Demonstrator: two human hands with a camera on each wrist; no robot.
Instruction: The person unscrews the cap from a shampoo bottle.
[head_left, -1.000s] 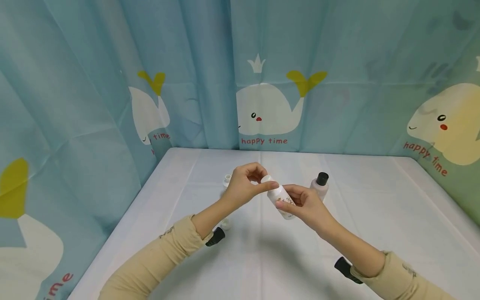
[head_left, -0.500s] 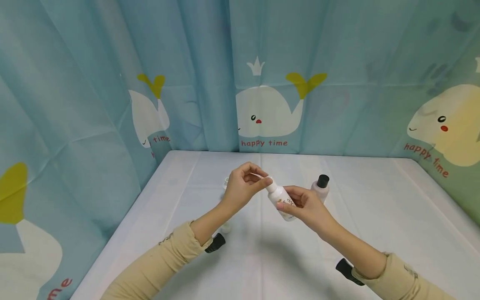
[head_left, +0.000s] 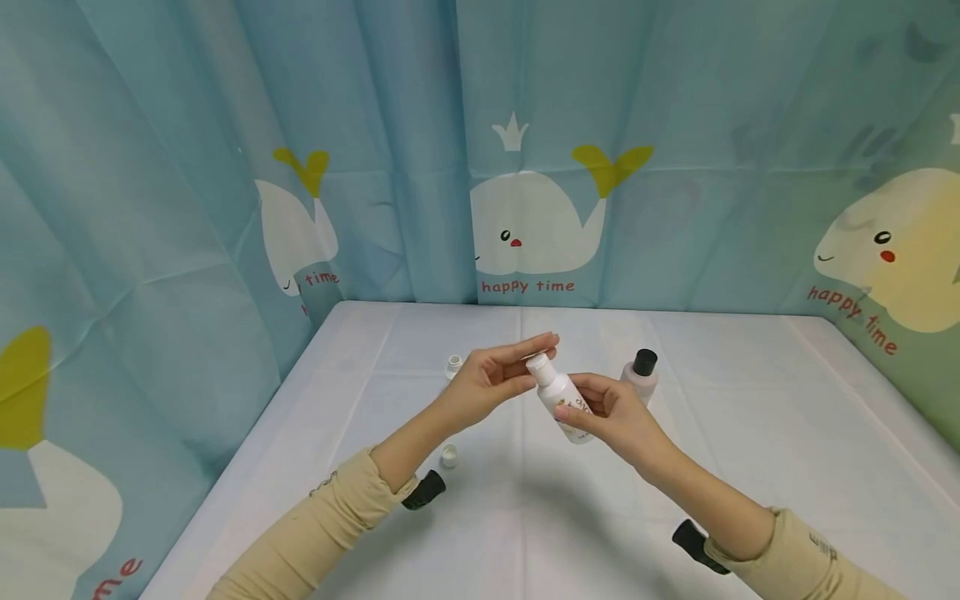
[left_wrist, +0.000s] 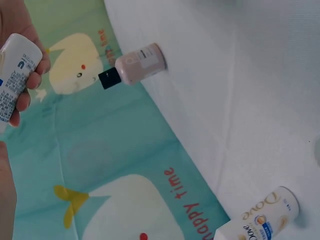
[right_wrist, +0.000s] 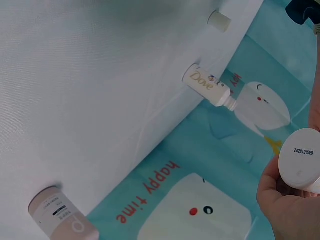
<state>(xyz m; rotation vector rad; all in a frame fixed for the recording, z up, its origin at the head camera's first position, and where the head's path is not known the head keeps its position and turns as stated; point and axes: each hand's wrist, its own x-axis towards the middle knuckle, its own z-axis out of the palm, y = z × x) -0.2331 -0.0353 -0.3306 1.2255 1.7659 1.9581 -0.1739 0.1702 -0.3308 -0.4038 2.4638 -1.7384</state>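
Observation:
My right hand (head_left: pixel 618 412) grips a small white bottle (head_left: pixel 562 404) by its body, tilted with the cap up and to the left. Its white cap (head_left: pixel 538 364) sits on the neck. My left hand (head_left: pixel 491 372) is at this cap, fingers straight along its far side and the thumb close to its near side. In the left wrist view the printed back of the bottle (left_wrist: pixel 19 70) shows in the right hand's fingers (left_wrist: pixel 34 82). The round base (right_wrist: pixel 301 157) faces the right wrist camera.
An uncapped white Dove bottle (right_wrist: pixel 205 86) stands on the white-covered table (head_left: pixel 750 400) behind the left hand. A loose white cap (head_left: pixel 449 456) lies nearer, beside the left forearm. A pink bottle with a black cap (head_left: pixel 645 362) stands behind the right hand. A whale-print curtain (head_left: pixel 420 167) surrounds the table.
The left hand's fingers have gone from curled around the cap to straightened, leaving more of the cap in view. Its forearm has shifted slightly left and down. The right hand holds the bottle nearly still.

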